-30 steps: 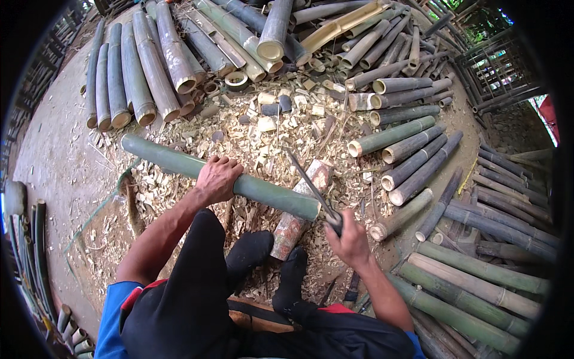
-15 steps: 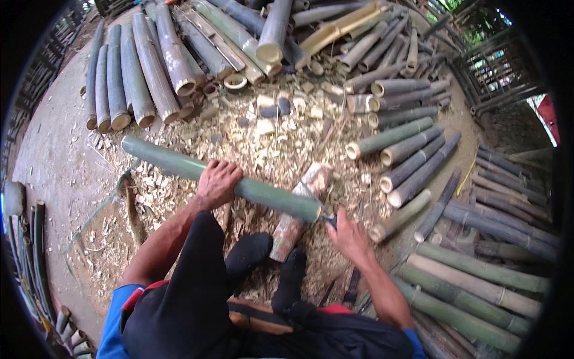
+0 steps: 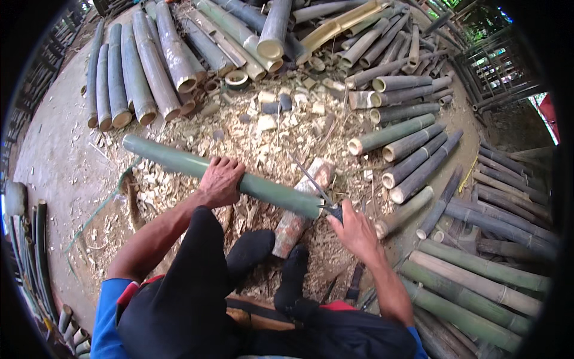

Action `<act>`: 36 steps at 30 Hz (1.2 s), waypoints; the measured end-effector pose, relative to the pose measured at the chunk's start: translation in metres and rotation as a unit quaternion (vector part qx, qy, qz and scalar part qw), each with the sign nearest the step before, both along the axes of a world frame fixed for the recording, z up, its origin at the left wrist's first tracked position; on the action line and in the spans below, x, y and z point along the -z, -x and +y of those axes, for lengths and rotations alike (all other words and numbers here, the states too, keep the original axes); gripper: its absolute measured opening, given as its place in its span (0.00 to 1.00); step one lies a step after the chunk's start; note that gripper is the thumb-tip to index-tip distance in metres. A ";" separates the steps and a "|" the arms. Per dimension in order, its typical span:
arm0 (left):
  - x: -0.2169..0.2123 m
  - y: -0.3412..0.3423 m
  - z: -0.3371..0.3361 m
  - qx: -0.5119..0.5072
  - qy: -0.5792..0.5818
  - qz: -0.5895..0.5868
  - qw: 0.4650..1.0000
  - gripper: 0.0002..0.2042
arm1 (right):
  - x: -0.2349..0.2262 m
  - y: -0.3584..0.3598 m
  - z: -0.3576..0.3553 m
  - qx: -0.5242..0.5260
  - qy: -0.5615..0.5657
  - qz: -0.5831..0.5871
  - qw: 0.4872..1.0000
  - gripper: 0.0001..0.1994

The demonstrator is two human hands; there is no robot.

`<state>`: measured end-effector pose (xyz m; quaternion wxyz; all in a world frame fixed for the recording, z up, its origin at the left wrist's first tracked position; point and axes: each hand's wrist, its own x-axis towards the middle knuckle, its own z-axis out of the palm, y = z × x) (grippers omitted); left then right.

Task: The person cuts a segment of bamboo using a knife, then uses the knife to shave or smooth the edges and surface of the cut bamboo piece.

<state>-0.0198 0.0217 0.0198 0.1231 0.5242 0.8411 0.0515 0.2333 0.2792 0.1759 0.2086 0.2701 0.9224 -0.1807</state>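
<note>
A length of green bamboo (image 3: 275, 194) slants across in front of me, its far end at the upper left. My left hand (image 3: 222, 180) is wrapped over the middle of it, gripping it from above. Its near right end rests over a short, mottled log (image 3: 293, 230) on the ground. At that end my right hand (image 3: 354, 226) is closed round the dark handle of a knife (image 3: 317, 186). The long, thin blade points up and left, beside the bamboo's cut end. Whether the blade touches the bamboo I cannot tell.
Wood chips (image 3: 257, 140) cover the ground around the log. Several bamboo lengths lie at the upper left (image 3: 152, 72) and right (image 3: 412, 152), with a green stack (image 3: 478, 299) at the lower right. My dark-covered feet (image 3: 248, 252) flank the log's near end.
The knife in my right hand has turned so its blade now shows pointing up and left. My left hand keeps its hold, and the bamboo has barely shifted.
</note>
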 end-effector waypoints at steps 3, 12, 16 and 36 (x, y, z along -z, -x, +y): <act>-0.024 0.024 0.016 0.043 0.019 -0.001 0.999 0.26 | -0.037 0.002 -0.021 -0.001 0.066 0.219 0.974 0.16; -0.008 0.022 0.020 0.023 0.058 -0.065 0.996 0.18 | 0.026 -0.021 0.005 -0.014 0.020 0.032 0.999 0.18; -0.009 0.013 0.011 0.007 -0.006 -0.028 1.000 0.19 | -0.032 -0.001 -0.023 -0.020 0.090 0.191 0.977 0.16; -0.012 0.003 0.016 0.016 -0.014 -0.034 0.999 0.19 | 0.034 -0.030 0.002 -0.028 -0.014 -0.012 0.999 0.16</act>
